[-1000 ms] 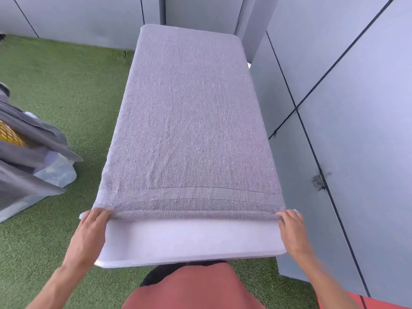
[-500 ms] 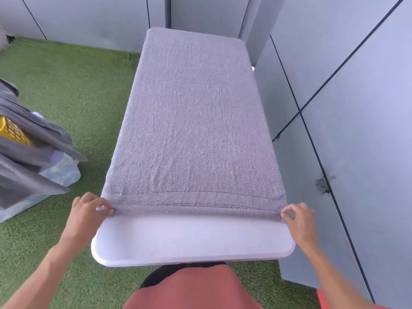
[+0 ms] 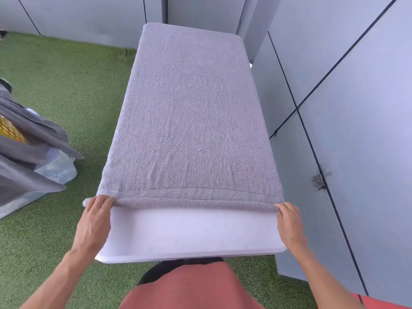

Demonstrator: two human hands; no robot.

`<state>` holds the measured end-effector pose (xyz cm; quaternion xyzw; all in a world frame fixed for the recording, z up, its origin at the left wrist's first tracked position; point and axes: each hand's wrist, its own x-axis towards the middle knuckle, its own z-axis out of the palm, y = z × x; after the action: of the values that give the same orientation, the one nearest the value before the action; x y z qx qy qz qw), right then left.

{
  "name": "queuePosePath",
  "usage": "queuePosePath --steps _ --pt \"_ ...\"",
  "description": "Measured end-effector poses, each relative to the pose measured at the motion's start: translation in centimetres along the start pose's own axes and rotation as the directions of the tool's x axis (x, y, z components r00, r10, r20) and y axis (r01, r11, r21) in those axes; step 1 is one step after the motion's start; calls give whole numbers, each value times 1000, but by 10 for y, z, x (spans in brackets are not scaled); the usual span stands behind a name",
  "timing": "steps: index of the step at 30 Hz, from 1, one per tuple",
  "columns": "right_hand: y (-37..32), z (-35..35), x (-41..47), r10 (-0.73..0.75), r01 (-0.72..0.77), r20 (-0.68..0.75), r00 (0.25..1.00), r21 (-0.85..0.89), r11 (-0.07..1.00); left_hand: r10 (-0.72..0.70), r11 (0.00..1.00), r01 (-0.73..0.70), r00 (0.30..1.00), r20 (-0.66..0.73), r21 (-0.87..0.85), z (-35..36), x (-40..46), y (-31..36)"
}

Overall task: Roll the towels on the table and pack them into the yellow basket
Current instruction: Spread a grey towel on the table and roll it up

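I had both arms stretched forward, left hand [image 3: 95,216] and right hand [image 3: 289,221] at the near corners of the grey towel [image 3: 189,121] spread over the white table [image 3: 189,233], fingers curled onto its narrow rolled edge.

Grey towel on white surface
A plain grey towel [image 3: 189,121] is covering the white surface [image 3: 189,233]; a yellow lattice-patterned basket [image 3: 11,130] is showing above green turf [image 3: 66,85].
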<state>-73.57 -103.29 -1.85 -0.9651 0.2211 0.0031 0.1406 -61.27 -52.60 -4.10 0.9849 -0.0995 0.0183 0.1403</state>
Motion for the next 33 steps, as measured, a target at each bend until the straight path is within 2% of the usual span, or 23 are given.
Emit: queuePosePath --steps 3,5,8,10,12,13,15,17,20,24,29,33 --pt "14 -9 3 -25 24 107 994 13 1000 17 999 -15 998 68 -33 -7 -3 -8" --pt "18 -21 8 -35 19 210 977 80 997 -14 993 30 991 135 -113 -19 -3 -8" --pt "14 -38 20 95 -189 306 947 297 936 -173 917 257 945 277 -306 -30 13 -14" --pt "9 -36 28 192 -296 278 941 402 866 -246 842 360 919 307 -402 -33 27 -18" --pt "4 -27 30 237 -293 180 955 420 859 -284 824 387 914 289 -415 -34 35 -16" --pt "4 -20 29 228 -246 94 969 364 898 -280 848 365 924 259 -384 -34 36 -12" --pt "-1 -15 19 159 -151 -52 986 135 979 -233 933 262 962 139 -246 -30 28 -4" --pt "-6 -9 6 30 -29 -119 992 5 1000 -98 992 98 995 9 -74 -19 11 2" --pt "-7 3 -11 -58 58 -44 997 11 998 67 996 -65 997 -34 53 -1 -13 3" --pt "-6 6 -9 -29 29 3 1000 115 993 36 999 -35 999 -12 34 5 -11 6" --pt "-7 2 14 -39 37 36 999 56 998 62 998 -62 998 -32 -4 -3 8 3" --pt "3 -7 18 -72 73 145 987 3 997 58 998 -55 995 77 -42 -8 9 -7"
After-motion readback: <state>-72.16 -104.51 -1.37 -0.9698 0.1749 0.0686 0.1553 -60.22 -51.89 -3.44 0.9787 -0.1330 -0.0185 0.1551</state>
